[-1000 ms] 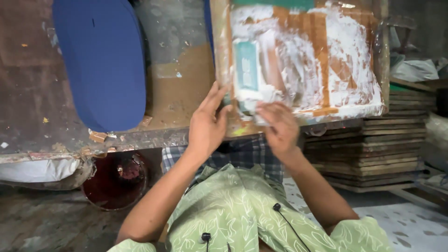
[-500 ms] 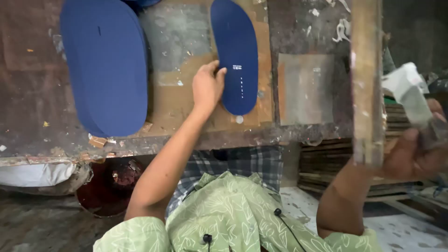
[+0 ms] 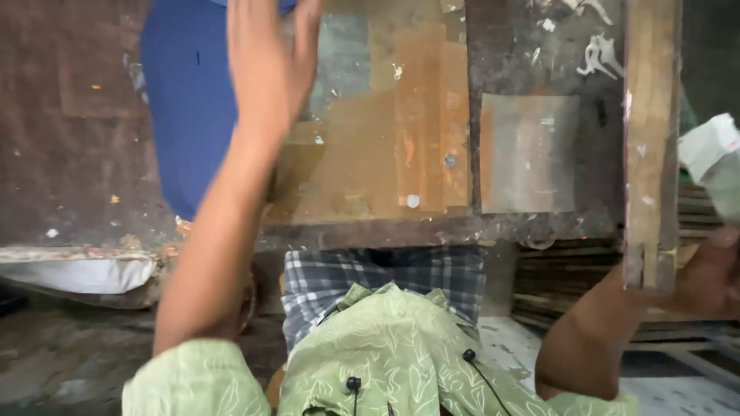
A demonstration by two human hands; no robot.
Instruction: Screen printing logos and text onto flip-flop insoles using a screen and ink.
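My left hand (image 3: 270, 62) is lifted over the far part of a worn wooden bench (image 3: 362, 185), flat and blurred, with nothing visible in it. It hovers beside a large blue foam sheet (image 3: 189, 115) that lies on the bench's left side. A sliver of blue shows just past its fingertips at the top edge. My right hand (image 3: 713, 277) is at the far right, gripping the lower end of a wooden frame (image 3: 651, 154) that is turned edge-on and upright. A white, paint-smeared piece (image 3: 713, 150) shows just behind the frame.
A grey metal plate (image 3: 528, 154) is fixed on the bench's right part. Stacked flat boards (image 3: 570, 285) lie under the bench at the right. A white bundle (image 3: 77, 273) sits below the bench's left edge. My green patterned shirt (image 3: 385, 354) fills the bottom.
The frame went from flat on the bench to edge-on at the right, in my right hand alone. My left hand rose from the small blue insole, which has left view.
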